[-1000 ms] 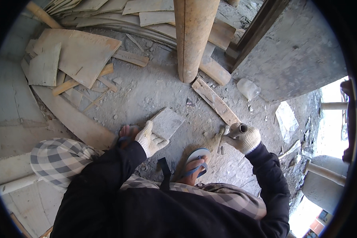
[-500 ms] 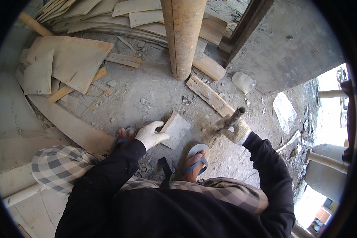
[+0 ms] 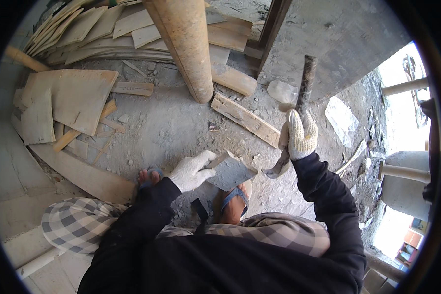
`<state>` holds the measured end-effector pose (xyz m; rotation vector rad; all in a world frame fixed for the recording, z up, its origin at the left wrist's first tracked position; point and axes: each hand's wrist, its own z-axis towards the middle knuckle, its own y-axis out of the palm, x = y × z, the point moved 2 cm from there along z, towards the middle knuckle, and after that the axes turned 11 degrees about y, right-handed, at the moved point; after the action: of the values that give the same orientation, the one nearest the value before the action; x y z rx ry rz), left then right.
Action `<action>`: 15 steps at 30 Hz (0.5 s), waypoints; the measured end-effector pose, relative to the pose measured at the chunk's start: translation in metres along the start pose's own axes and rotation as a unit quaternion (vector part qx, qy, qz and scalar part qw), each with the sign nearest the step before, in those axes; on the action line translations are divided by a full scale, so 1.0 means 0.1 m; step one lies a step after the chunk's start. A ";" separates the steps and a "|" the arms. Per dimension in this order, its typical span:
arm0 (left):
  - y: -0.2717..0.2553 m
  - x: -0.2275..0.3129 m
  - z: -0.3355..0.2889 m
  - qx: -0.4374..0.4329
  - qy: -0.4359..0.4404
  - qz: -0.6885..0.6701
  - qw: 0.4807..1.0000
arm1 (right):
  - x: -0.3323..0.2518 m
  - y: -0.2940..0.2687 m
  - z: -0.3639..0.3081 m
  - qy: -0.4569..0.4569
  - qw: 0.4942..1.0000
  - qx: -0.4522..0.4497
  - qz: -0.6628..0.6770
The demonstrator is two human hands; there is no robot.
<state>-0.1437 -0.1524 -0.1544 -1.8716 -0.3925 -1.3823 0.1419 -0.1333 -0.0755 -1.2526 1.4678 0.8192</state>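
My left hand [image 3: 190,171], in a cream knit glove, grips the left side of a flat grey block [image 3: 229,171]. The block sits tilted above my sandalled right foot [image 3: 235,203] and partly hides it. To the right, my gloved right hand [image 3: 301,134] is closed around a tool. This tool has a dark, rough shaft [image 3: 306,81] rising above the fist and a curved metal end [image 3: 278,169] hanging below it; its exact kind is not plain. A gap separates the curved end from the block.
A round post [image 3: 186,54] stands ahead, with a wooden plank [image 3: 245,119] lying near its foot. Bent boards [image 3: 73,95] are piled at left. A clear plastic bag [image 3: 282,91] and a plastic sheet [image 3: 341,120] lie at right, before a grey panel [image 3: 338,44].
The right hand has raised the tool, its shaft now pointing up and away. The left hand has shifted slightly right, and the block has turned and moved over my right foot. The view has shifted.
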 end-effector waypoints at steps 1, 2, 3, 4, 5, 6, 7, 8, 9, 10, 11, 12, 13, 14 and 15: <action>0.00 0.10 0.01 -0.007 0.016 0.018 1.000 | -0.08 0.00 -0.01 -0.023 0.999 0.030 -0.001; 0.00 0.21 0.02 -0.009 0.042 0.032 0.999 | -0.14 0.01 -0.01 -0.024 0.998 0.049 -0.008; 0.01 0.30 0.01 -0.003 0.038 0.027 0.999 | -0.18 0.01 -0.01 -0.032 0.997 0.066 -0.014; 0.03 0.39 0.03 0.004 0.054 0.034 0.998 | -0.21 0.02 0.00 -0.066 0.995 0.073 -0.019; 0.05 0.47 0.04 0.012 0.070 0.040 0.997 | -0.19 0.02 0.01 -0.013 0.996 0.078 0.028; 0.07 0.53 0.04 0.024 0.086 0.048 0.995 | -0.18 0.03 0.03 -0.007 0.996 0.083 0.024; 0.09 0.58 0.04 0.031 0.105 0.072 0.991 | -0.17 0.03 0.03 -0.018 0.995 0.093 0.000; 0.11 0.61 0.04 0.031 0.112 0.059 0.991 | -0.16 0.04 0.04 -0.021 0.995 0.096 -0.018; 0.13 0.64 0.04 0.037 0.119 0.053 0.991 | -0.14 0.04 0.04 -0.015 0.992 0.111 -0.065; 0.13 0.66 0.03 0.043 0.124 0.048 0.990 | -0.13 0.05 0.04 -0.027 0.993 0.102 -0.054; 0.14 0.67 0.02 0.028 0.105 0.072 0.991 | -0.12 0.05 0.03 -0.038 0.993 0.102 -0.049; 0.15 0.68 0.02 0.030 0.113 0.077 0.990 | -0.12 0.04 0.03 -0.047 0.993 0.101 -0.041; 0.15 0.70 0.01 0.031 0.113 0.086 0.989 | -0.12 0.04 0.02 -0.056 0.993 0.101 -0.033; 0.16 0.71 0.01 0.031 0.112 0.094 0.989 | -0.13 0.03 0.01 -0.065 0.993 0.100 -0.025; 0.16 0.73 0.01 0.037 0.115 0.086 0.989 | -0.13 0.02 0.00 -0.065 0.993 0.098 -0.013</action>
<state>-0.1060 -0.1763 -0.0948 -1.6232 -0.1594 -1.4271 0.1391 -0.1290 -0.0629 -1.0497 1.3878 0.7078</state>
